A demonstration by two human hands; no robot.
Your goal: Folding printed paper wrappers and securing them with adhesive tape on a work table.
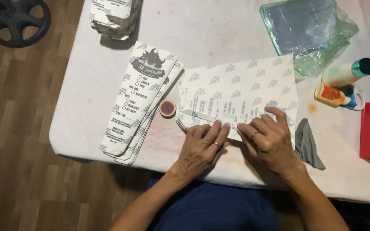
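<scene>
Both hands are lying palm-down, fingers flat and nearly straight, gripping nothing: the left hand (201, 144) and right hand (269, 139) are pressing a folded edge of the thin printed paper sheet (240, 92). It is resting on the white cloth-covered table (86, 124), just beside a small round red-lidded pot (167, 108) and a stack of narrow folded paper bags (140, 100).

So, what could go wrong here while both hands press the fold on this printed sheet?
1. The small red pot sits open, right beside the sheet; a nudge from the left hand might smear the paper.
2. The white bottle lies on its side near the table edge region's far end and could roll.
3. The finished stack overhangs the near table edge and may slip off.
</scene>
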